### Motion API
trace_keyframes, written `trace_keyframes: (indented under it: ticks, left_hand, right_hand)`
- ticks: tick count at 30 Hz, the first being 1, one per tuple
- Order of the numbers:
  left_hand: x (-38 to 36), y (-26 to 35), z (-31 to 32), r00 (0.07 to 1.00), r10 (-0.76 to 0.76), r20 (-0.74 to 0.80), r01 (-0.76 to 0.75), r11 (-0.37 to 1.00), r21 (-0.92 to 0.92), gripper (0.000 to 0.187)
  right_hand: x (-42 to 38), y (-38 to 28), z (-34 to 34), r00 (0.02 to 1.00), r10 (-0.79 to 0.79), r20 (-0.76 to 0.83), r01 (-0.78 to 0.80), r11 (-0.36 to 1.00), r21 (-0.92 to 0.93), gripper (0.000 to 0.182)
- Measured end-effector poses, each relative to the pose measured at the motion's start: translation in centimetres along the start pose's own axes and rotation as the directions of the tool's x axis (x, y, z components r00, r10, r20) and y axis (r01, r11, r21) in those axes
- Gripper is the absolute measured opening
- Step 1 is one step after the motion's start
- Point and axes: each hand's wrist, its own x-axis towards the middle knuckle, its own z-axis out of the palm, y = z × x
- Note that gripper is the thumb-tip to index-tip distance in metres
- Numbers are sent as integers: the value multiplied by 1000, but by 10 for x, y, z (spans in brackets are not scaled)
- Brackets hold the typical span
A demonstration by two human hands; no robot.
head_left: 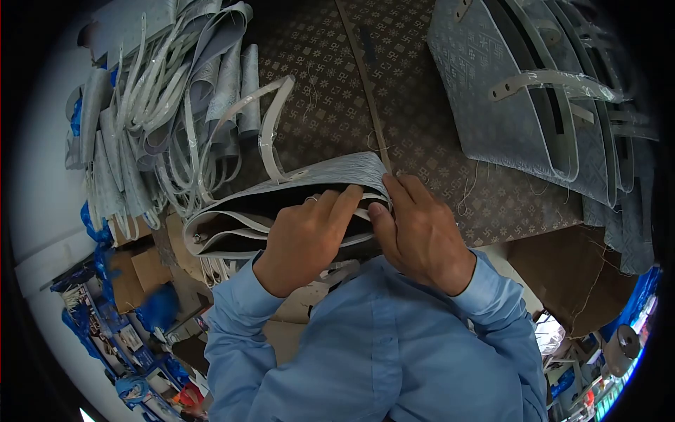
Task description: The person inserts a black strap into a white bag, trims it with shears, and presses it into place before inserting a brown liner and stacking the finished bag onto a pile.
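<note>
A light grey bag (323, 171) lies at the table's near edge, its mouth facing me and its pale handle (270, 133) stretched out over the tabletop. My left hand (309, 235) is at the middle of the opening, fingers curled over an inner layer and their tips partly hidden inside. At the bag's right corner, my right hand (423, 232) pinches the edge between thumb and fingers. The two hands are close together but apart. White-edged inner panels show in the dark opening to the left of my hands.
Grey strips and pale straps (151, 98) are heaped at the back left. Several grey bags with handles (492, 91) stand in a row at the right of the brown patterned table (320, 77). Cardboard (569, 274) is below right; a cluttered shelf (133, 337) is lower left.
</note>
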Motion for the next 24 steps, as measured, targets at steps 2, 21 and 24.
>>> trace_keyframes:
  ticks: [2,21,24]
  left_hand:
    - [-1,-1,2,1000,9,-16,-9,1000,-4,35]
    - [-1,-1,11,998,-32,-57,22,985,-168,32]
    - [1,-1,11,994,-43,-96,26,985,-171,31]
  right_hand:
    - [0,1,0,999,-13,-46,17,998,67,32]
    - [7,-4,-13,998,31,59,-21,988,-151,21]
    - [19,0,-21,971,-122,206,165,964,-206,29]
